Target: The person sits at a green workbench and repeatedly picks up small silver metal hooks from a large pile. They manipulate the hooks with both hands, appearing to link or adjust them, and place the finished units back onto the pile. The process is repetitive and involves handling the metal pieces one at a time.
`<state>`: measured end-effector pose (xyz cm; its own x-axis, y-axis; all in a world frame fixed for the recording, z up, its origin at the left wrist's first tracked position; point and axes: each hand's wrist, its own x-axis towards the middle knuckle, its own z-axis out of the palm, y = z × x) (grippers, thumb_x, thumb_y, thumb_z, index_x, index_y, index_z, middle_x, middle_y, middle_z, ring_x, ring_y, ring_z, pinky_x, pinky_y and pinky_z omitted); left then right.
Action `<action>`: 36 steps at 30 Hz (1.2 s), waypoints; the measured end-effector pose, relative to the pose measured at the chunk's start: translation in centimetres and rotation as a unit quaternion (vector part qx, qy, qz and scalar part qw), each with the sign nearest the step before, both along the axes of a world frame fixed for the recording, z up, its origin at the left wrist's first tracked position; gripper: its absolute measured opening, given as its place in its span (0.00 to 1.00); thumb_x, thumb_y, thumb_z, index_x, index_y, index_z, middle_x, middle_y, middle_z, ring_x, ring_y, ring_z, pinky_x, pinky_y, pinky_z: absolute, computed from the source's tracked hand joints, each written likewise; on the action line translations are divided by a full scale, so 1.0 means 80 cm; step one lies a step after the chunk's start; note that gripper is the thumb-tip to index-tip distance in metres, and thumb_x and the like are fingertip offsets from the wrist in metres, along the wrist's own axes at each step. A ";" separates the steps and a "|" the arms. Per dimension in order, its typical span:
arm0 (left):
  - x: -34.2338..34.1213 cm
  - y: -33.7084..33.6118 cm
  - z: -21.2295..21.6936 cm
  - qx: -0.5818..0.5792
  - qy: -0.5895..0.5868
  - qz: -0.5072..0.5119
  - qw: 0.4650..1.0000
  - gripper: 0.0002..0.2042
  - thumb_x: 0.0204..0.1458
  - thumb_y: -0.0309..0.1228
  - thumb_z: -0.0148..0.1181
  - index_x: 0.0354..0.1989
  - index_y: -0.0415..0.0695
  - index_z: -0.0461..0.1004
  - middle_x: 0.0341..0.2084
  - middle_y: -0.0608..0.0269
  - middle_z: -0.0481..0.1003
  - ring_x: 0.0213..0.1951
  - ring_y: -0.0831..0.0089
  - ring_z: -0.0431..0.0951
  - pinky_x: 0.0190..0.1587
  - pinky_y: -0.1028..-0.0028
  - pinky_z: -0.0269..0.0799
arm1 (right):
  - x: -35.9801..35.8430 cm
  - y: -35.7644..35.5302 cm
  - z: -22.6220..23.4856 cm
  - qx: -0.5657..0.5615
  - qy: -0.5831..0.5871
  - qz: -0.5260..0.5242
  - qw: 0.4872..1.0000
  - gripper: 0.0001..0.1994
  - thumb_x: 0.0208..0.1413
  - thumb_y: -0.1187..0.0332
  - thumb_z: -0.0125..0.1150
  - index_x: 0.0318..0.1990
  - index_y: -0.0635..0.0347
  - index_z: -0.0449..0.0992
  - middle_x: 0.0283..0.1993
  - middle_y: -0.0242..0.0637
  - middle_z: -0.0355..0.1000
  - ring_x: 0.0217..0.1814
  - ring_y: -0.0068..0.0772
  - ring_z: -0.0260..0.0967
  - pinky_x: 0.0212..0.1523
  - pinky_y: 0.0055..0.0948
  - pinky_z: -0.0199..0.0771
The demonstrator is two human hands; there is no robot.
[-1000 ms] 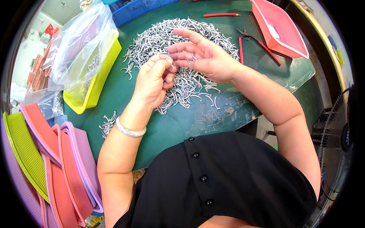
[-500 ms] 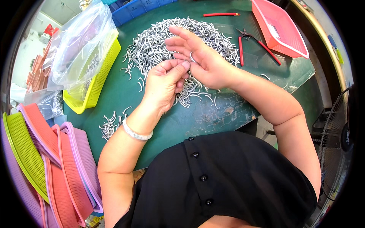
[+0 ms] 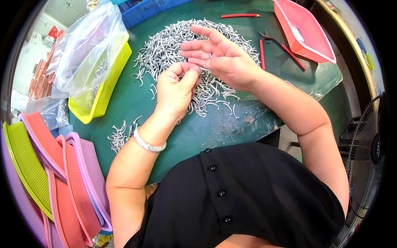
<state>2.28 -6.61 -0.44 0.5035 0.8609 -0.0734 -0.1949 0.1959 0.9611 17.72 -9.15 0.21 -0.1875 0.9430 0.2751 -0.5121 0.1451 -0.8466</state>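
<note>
A large heap of short, curved, silvery-grey pieces (image 3: 165,47) is spread on the green table under and beyond my hands. My left hand (image 3: 175,91), with a pale bracelet (image 3: 148,142) at its wrist, pinches thumb against forefinger; whatever lies between the tips is too small to make out. Close by on its right, my right hand (image 3: 231,64) is palm up over the heap, its fingers stretched out and apart. A small shiny bit shows near the base of its fingers; I cannot tell whether it is a ring or a loose piece.
A smaller pile of pieces (image 3: 118,138) lies near my left forearm. Beyond stand a yellow-green basket (image 3: 101,97) with plastic bags, a blue bin (image 3: 153,7) and a pink basket (image 3: 304,47). Red-handled pliers (image 3: 285,48) lie right; stacked baskets (image 3: 80,194) stand left, a fan (image 3: 366,149) right.
My right hand has risen slightly and tilted, its palm moving a little right of my left fingertips. The curved bit seen in its palm now looks smaller. My left hand has shifted slightly left.
</note>
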 end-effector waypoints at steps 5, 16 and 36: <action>-0.002 0.003 -0.004 0.031 -0.006 0.040 0.999 0.03 0.48 0.26 0.55 0.28 0.40 0.71 0.19 0.69 0.70 0.18 0.89 0.63 0.18 0.88 0.56 | 0.005 0.003 0.001 -0.034 0.045 0.008 0.998 0.28 0.48 0.84 0.43 0.60 0.60 0.50 0.55 0.50 0.58 0.58 0.41 0.57 0.61 0.35 0.54; -0.011 0.018 -0.005 -0.120 -0.167 -0.056 0.977 0.01 0.50 0.25 0.50 0.30 0.43 0.67 0.19 0.66 0.68 0.16 0.83 0.62 0.16 0.85 0.55 | 0.005 0.003 -0.001 -0.007 -0.004 -0.003 1.000 0.30 0.47 0.85 0.45 0.60 0.60 0.49 0.54 0.48 0.58 0.58 0.38 0.57 0.60 0.33 0.55; -0.002 0.004 0.008 -0.180 -0.035 -0.082 0.980 0.05 0.49 0.29 0.57 0.26 0.43 0.70 0.17 0.69 0.67 0.15 0.84 0.60 0.14 0.87 0.51 | -0.008 -0.008 0.003 0.124 -0.189 -0.010 0.974 0.33 0.47 0.86 0.39 0.63 0.57 0.40 0.59 0.43 0.53 0.63 0.33 0.50 0.60 0.30 0.52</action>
<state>2.12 -6.31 0.19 0.6478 0.6922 -0.3183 -0.1946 0.5543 0.8093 17.05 -9.81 0.47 -0.3028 0.8602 0.4103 -0.1654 0.3766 -0.9115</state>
